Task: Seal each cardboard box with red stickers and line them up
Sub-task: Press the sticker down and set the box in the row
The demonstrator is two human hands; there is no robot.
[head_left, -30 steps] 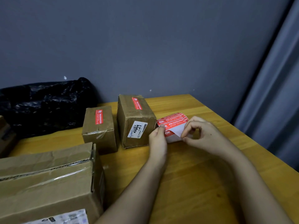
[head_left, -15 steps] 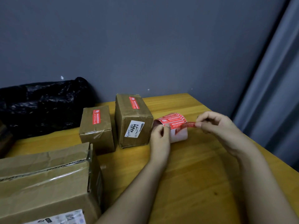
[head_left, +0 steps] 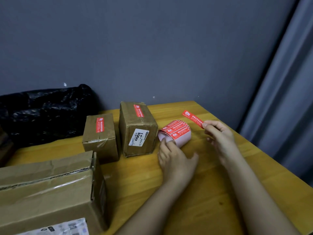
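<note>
Two small cardboard boxes stand side by side near the wall, the left box (head_left: 101, 138) and the taller right box (head_left: 138, 128), each with a red sticker on top. A sticker roll (head_left: 176, 133) lies just right of the taller box. My left hand (head_left: 174, 158) rests its fingertips on the roll's near end. My right hand (head_left: 218, 138) pinches one peeled red sticker (head_left: 193, 118) by its end, held in the air to the right of the roll. A large cardboard box (head_left: 47, 189) sits at the near left, with no red sticker visible.
The wooden table (head_left: 194, 192) ends at the right, beside a grey curtain (head_left: 284, 99). A black plastic bag (head_left: 44, 112) is bunched against the grey wall at the back left. A dark object shows at the far left edge.
My right hand has pulled one red sticker fully off the roll and lifted it up and to the right. My left hand has stayed on the roll, fingers loosened.
</note>
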